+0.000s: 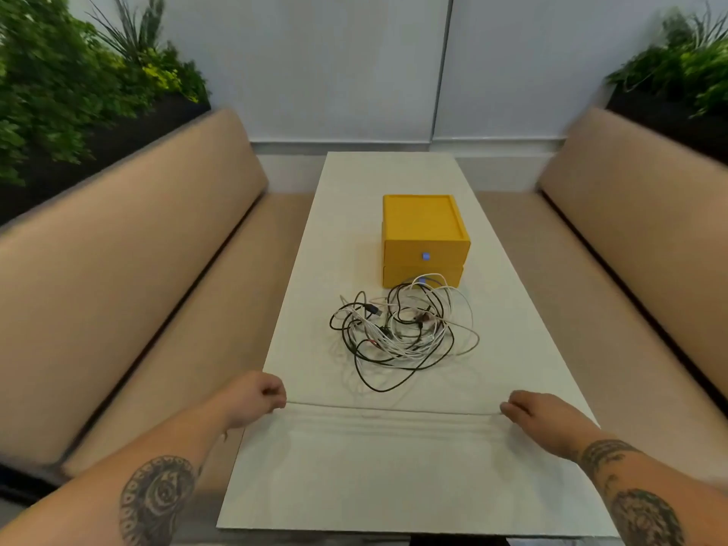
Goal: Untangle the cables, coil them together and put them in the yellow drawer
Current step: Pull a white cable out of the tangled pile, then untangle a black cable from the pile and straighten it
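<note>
Pinching with curled fingers, the left hand (258,400) and the right hand (539,415) each hold one end of a thin white cable (394,410), stretched straight and taut between them across the near part of a long white table (354,486). Farther along the table, a tangled heap of black and white cables (402,333) lies just in front of a small yellow two-drawer box (423,234), one loop rising against its lower drawer front; both drawers are closed. By this view the work looks barely begun: one cable appears separated, while most untangling, all coiling and the stowing are left.
</note>
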